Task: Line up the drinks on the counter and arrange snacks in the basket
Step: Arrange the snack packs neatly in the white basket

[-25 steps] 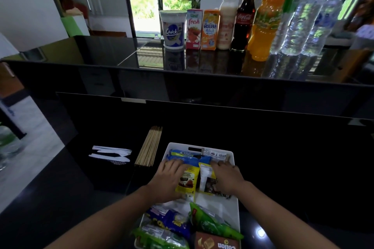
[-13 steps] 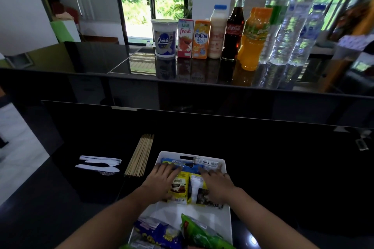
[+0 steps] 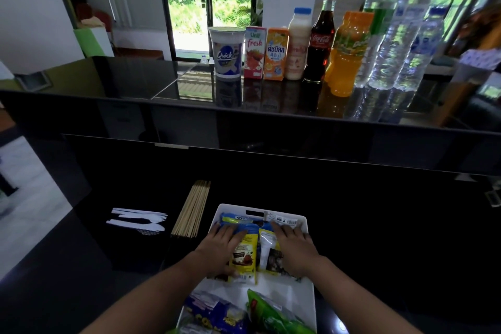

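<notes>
White basket (image 3: 307, 287), lower counter: snack packets inside. Left hand (image 3: 219, 248) flat, fingers spread, on yellow packet (image 3: 244, 257); right hand (image 3: 294, 248) flat on neighbouring packet (image 3: 267, 245). Drinks (image 3: 295, 46) lined on upper counter (image 3: 135, 81).

Both hands (image 3: 260, 249) forward, apparently flat, palms down

Domestic kitchen or pantry bar. A glossy black two-level surface (image 3: 135, 81) carries a row of retail drinks (image 3: 311, 49); plastic cutlery (image 3: 138, 221), bamboo skewers (image 3: 192, 209) and a white snack basket (image 3: 306, 228) lie on the lower level. A sliding glass door (image 3: 208, 0) opens onto garden greenery.
</notes>
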